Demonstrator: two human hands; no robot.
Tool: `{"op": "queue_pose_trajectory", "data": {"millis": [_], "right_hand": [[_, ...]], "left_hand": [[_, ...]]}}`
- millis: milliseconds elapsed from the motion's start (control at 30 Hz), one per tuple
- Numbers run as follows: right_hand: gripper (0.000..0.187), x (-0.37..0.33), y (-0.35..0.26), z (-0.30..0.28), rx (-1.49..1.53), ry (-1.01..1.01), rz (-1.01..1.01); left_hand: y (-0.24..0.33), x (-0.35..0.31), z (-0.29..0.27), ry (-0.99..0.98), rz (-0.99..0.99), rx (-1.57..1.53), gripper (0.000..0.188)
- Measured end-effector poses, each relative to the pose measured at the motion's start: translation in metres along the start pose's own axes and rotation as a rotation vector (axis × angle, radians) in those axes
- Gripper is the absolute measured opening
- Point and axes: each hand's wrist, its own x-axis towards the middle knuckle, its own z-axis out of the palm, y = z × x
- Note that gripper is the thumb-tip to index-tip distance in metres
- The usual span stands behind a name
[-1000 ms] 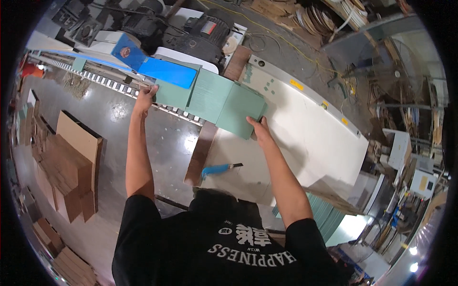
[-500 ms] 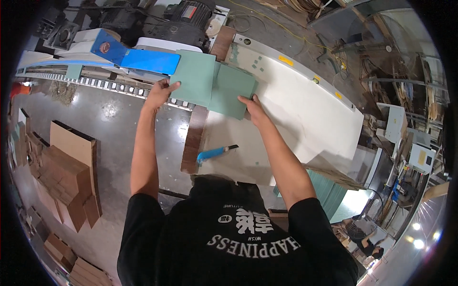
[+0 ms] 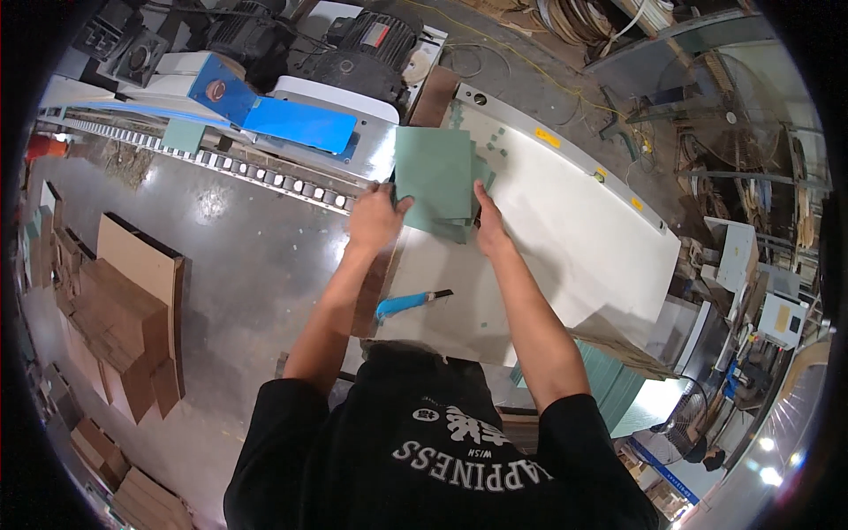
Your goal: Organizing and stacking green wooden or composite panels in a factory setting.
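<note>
A pale desk (image 3: 574,265) spreads across the centre and right of the frame. At the upper left runs one roller rail (image 3: 252,173), with one blue plate (image 3: 300,125) above it and two black motors (image 3: 367,49) beyond. One long spirit level (image 3: 574,159) lies along the desk's far edge, upper right of centre.

A pile of green sheets (image 3: 433,172) sits just above the centre of the frame, between the two hands, over the desk's left end. At least three sheets show, their edges uneven at the right and bottom; the full count is hidden.

The left hand (image 3: 377,216) is half curled at the pile's lower left, thumb by its edge. The right hand (image 3: 490,221) is partly open at the right side, thumb up along the edge, the other fingers mostly out of sight. Whether either one pinches the pile, I cannot tell.

One single green sheet (image 3: 183,136) lies by the rail at the upper left. One blue-handled knife (image 3: 406,304) rests on the desk below the pile, and several small green scraps (image 3: 496,137) lie near the level
</note>
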Motion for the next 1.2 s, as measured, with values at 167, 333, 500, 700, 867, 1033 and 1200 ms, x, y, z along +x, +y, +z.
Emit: {"op": "queue_pose_trajectory", "data": {"millis": [167,333,500,700,867,1033,1200], "right_hand": [[0.120,-0.005,-0.002,0.010,-0.073,-0.048,-0.065],[0.106,-0.024,-0.019,0.025,-0.087,0.062,-0.013],[0.079,0.006,-0.008,-0.008,0.235,-0.152,0.074],[0.059,-0.016,-0.022,-0.010,0.265,-0.336,0.126],[0.067,-0.045,0.000,-0.033,0.086,-0.141,-0.152],[0.082,-0.095,0.035,-0.079,-0.088,-0.225,-0.307],[0.095,-0.129,0.062,-0.116,-0.456,-0.233,-0.483]], "left_hand": [[0.007,0.006,0.018,-0.307,-0.164,0.061,0.072],[0.003,0.003,0.033,-0.271,-0.176,-0.043,0.082],[0.003,0.009,0.031,-0.349,-0.186,-0.140,0.079],[-0.006,0.005,0.019,-0.463,-0.163,-0.295,0.084],[0.005,-0.019,0.022,-0.398,-0.010,-0.476,0.088],[0.018,-0.053,0.030,-0.614,-0.180,-0.956,0.085],[0.020,-0.089,0.053,-0.735,-0.122,-0.681,0.103]]}}
